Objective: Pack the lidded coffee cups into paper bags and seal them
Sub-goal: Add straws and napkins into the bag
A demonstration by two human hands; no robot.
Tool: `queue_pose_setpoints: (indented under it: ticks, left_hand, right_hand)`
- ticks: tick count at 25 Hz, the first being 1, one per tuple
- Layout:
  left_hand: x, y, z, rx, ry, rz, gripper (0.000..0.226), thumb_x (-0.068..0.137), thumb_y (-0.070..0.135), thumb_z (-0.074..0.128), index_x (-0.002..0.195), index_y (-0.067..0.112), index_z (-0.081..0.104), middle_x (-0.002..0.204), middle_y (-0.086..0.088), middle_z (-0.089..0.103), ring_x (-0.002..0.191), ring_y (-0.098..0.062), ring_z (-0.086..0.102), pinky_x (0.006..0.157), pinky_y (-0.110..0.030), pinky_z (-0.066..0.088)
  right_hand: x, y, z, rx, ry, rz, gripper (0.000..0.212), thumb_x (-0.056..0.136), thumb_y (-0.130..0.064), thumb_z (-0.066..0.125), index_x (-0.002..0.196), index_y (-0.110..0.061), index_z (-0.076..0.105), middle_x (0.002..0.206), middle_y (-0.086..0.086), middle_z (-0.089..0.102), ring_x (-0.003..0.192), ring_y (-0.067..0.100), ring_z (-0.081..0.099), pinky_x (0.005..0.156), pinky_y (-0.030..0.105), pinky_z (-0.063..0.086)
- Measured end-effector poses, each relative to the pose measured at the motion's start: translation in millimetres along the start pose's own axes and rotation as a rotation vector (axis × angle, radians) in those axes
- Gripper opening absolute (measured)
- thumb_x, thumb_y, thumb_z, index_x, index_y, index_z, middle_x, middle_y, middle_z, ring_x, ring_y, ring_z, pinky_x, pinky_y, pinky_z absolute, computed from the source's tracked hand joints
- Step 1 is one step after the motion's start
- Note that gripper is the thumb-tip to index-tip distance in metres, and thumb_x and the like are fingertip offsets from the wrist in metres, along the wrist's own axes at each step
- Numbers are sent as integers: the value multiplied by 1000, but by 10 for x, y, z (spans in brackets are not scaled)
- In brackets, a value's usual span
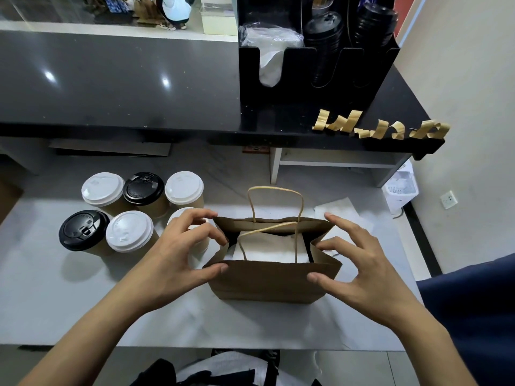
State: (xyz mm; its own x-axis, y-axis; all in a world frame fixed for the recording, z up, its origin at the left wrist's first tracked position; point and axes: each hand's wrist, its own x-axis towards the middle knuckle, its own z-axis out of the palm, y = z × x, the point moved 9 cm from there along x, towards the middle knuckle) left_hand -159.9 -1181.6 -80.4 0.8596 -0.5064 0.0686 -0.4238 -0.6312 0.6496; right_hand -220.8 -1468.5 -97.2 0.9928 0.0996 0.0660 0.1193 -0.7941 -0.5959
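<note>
Spreading the brown paper bag (pixel 267 282) mouth on the white counter (pixel 41 288), left hand (pixel 172 252) and right hand (pixel 359 263) pinching opposite rim corners; lidded coffee cups (pixel 129 231) clustered just left.

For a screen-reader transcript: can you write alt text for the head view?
Two bare hands, the left hand and right hand, pinch open the mouth of a brown paper bag standing on a pale table. Lidded coffee cups, white and black lids, stand left of it.
</note>
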Motion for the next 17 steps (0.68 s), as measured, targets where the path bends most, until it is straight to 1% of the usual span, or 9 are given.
queue_pose_setpoints:
  ticks: [3,5,7,9,11,13,15,16,17]
  left_hand:
    - [24,-23,4,6,7,7,29,81,41,80,104,46,64,133,19,45,130,-13,46,102,-36,45]
    - [52,-25,-3,23,22,16,24,83,41,78,104,45,66,126,18,48,125,-13,48,99,-34,44]
    - [84,-11,-2,31,40,31,21,85,36,78,100,43,65,118,17,52,118,-14,51,96,-35,45]
    - [102,-21,0,34,62,33,23,85,34,80,95,40,60,111,18,54,112,-14,53,91,-39,48]
    - [109,-78,2,9,88,-7,28,85,36,80,96,38,54,106,17,57,107,-13,55,87,-41,50]
    - [108,-128,26,-36,85,-52,37,84,35,81,109,38,54,107,17,58,108,-13,55,90,-41,51]
    - [121,-113,62,-6,67,-19,42,86,37,79,122,40,57,107,20,56,110,-13,54,94,-37,49]
    - [132,-91,74,15,63,8,37,88,39,76,121,41,61,106,21,54,110,-13,54,95,-34,47]
    - [142,-72,77,23,65,26,29,89,42,73,117,42,65,105,22,53,110,-13,53,94,-31,45]
  right_hand:
    - [25,18,-10,-8,16,-21,33,80,-63,64,111,-51,60,151,-30,34,136,8,38,105,35,38]
    - [50,26,-31,5,41,-37,28,85,-54,70,111,-49,63,143,-26,44,131,7,43,105,36,42]
    - [73,21,-71,13,82,-62,23,87,-42,75,108,-44,68,131,-21,53,124,4,49,101,38,44]
    - [93,3,-99,2,112,-83,18,87,-39,74,105,-40,71,120,-19,58,116,2,52,96,38,47]
    - [112,-14,-107,-17,129,-97,16,86,-36,74,102,-36,71,113,-20,59,110,3,54,91,38,48]
    - [119,-12,-98,-25,139,-109,18,85,-29,77,100,-34,69,108,-23,60,107,2,55,89,38,49]
    - [119,0,-95,-15,143,-92,26,84,-24,80,102,-33,64,105,-26,59,106,0,54,89,36,49]
    - [119,12,-103,-1,146,-79,31,84,-23,81,106,-34,63,105,-26,59,106,-1,54,89,33,48]
    - [123,25,-113,13,148,-66,36,84,-22,81,111,-34,62,105,-27,60,106,-2,54,90,30,46]
